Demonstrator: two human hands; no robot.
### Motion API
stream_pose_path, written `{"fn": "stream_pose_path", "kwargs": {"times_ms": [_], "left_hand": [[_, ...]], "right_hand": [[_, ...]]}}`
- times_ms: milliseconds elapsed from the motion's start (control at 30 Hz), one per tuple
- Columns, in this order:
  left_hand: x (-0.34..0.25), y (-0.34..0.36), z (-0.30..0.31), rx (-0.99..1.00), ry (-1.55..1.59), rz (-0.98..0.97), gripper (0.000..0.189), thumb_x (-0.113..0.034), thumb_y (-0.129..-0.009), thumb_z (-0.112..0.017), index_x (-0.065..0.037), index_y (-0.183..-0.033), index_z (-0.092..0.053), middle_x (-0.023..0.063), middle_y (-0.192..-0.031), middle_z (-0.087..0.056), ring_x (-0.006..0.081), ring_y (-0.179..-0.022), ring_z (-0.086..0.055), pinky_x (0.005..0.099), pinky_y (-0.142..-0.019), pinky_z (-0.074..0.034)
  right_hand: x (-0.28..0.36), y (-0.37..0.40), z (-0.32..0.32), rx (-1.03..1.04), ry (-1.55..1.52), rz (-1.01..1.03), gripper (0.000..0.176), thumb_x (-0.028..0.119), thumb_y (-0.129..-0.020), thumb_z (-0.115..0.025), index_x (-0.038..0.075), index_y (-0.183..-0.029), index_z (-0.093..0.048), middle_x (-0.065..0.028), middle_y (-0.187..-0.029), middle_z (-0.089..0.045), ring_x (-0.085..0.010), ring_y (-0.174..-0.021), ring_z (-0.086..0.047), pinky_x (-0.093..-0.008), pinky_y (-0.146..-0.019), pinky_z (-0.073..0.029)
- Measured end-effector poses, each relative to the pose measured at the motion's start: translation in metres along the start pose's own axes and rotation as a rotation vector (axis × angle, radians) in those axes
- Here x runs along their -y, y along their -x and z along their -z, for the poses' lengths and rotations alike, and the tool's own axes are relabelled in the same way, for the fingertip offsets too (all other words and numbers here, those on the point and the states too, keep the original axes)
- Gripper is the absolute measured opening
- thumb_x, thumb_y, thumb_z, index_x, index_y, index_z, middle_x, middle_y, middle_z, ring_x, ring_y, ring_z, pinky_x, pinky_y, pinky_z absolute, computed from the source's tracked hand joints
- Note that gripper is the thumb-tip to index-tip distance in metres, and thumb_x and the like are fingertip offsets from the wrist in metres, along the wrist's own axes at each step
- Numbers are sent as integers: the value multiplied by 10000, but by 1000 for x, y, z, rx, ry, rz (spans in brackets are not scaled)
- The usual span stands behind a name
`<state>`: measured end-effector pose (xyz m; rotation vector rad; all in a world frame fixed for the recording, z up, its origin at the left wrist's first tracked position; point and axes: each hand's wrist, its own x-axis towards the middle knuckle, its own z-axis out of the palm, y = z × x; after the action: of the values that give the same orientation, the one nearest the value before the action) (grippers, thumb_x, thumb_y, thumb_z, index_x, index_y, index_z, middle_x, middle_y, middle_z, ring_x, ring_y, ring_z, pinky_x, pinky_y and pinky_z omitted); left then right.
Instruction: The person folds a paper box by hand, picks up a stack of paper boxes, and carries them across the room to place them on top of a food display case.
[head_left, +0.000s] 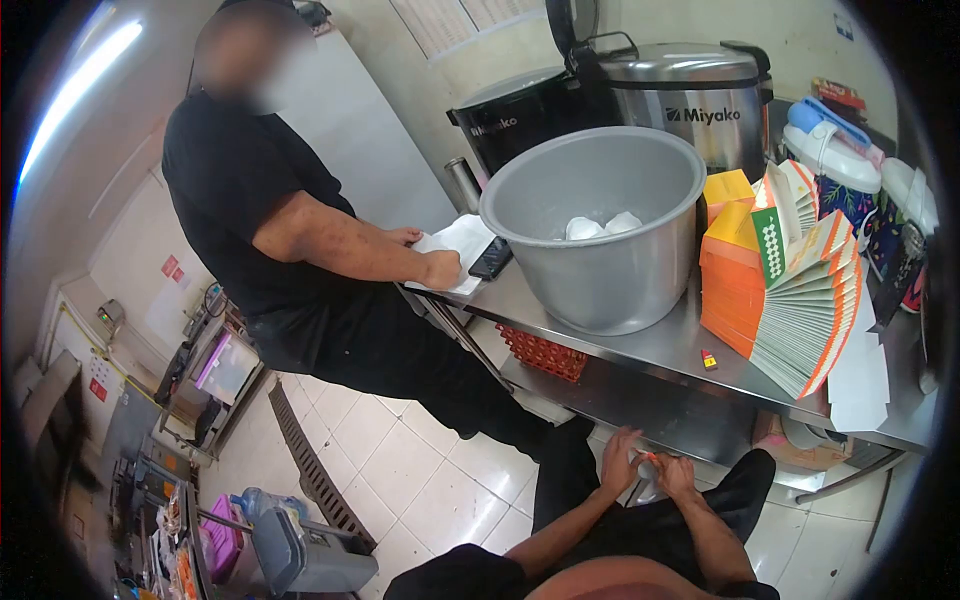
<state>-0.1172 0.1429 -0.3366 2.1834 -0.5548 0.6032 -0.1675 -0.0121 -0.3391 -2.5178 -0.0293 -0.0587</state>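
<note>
Low in the view, over my lap, my left hand and my right hand are close together. A small orange and whitish item, too small to make out, is between them. The fingers of my right hand are closed on it, and my left hand's fingers touch its other side. Beyond my hands is the steel table. On it are a large grey pot with white things inside, a fanned stack of orange and white folded cartons and a small red and yellow packet.
A co-worker in black stands at the left, hands on white paper beside a phone. Rice cookers stand behind the pot. A red crate is below the tabletop. A grey bin stands lower left.
</note>
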Motion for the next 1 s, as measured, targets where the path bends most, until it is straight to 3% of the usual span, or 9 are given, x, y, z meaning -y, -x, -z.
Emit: {"fn": "stream_pose_path", "kwargs": {"times_ms": [33, 133, 333, 533, 633, 733, 833, 867, 1000], "left_hand": [[-1, -6, 6, 14, -50, -154, 169, -198, -873, -611, -79, -993, -608, 122, -884, -648, 353, -854, -618, 451, -797, -463], [14, 6, 7, 438, 90, 54, 187, -220, -923, -546, -56, -921, -635, 139, -863, -650, 356, -765, -624, 447, -705, -478], [16, 12, -6, 347, 94, 131, 155, -210, -915, -532, -102, -882, -638, 123, -852, -644, 341, -812, -618, 460, -703, -459], [19, 12, -3, 393, 178, 246, 118, -189, -906, -573, -88, -942, -622, 140, -876, -645, 359, -859, -619, 450, -723, -483], [30, 16, -4, 371, 163, 259, 114, -188, -906, -584, -88, -949, -619, 158, -890, -642, 376, -873, -613, 450, -738, -487], [42, 18, -7, 278, 63, 567, 179, -207, -886, -629, -75, -1002, -598, 177, -896, -642, 386, -867, -616, 447, -730, -491], [101, 49, -50, 27, 170, 694, 293, -194, -861, -671, -21, -1063, -548, 178, -885, -645, 348, -844, -641, 421, -722, -495], [95, 43, -43, 102, 39, 697, 349, -178, -856, -679, 30, -1075, -506, 162, -857, -639, 300, -819, -650, 392, -713, -495], [101, 53, -58, -13, 593, 899, 305, -165, -866, -656, 39, -1039, -508, 165, -922, -615, 287, -856, -631, 375, -738, -487]], "right_hand": [[-3, -1, -2, -9, -5, 57, 223, 280, -897, -578, 108, -1003, -674, -190, -791, -666, -400, -729, -642, -478, -684, -491], [-6, 0, 0, 15, 25, -7, 228, 312, -902, -560, 143, -980, -692, -175, -835, -677, -375, -776, -645, -468, -713, -492], [-39, -4, -25, 126, 217, -122, 247, 351, -888, -544, 182, -948, -713, -128, -924, -685, -343, -895, -634, -456, -773, -492], [-85, 0, -49, 147, 370, -102, 119, 171, -744, -650, 125, -845, -695, -145, -807, -685, -344, -808, -662, -455, -741, -503], [-55, -1, -17, -86, 309, -97, 230, 116, -756, -653, 85, -983, -661, -159, -921, -668, -353, -811, -652, -437, -796, -491], [-2, -6, 35, -644, 276, 61, 295, 126, -826, -605, 41, -1108, -587, -202, -1112, -589, -373, -958, -595, -471, -788, -482], [-13, -6, 17, -548, 32, -129, 388, 66, -790, -640, 22, -1159, -527, -180, -1145, -548, -392, -802, -624, -454, -798, -483], [-19, -5, 8, -460, -139, -269, 292, 116, -825, -644, 14, -1089, -573, -188, -1038, -605, -383, -795, -625, -449, -754, -501], [-82, 1, -58, -59, -251, -391, 244, 225, -872, -650, 12, -988, -617, -123, -836, -642, -249, -675, -633, -368, -615, -513]]}}
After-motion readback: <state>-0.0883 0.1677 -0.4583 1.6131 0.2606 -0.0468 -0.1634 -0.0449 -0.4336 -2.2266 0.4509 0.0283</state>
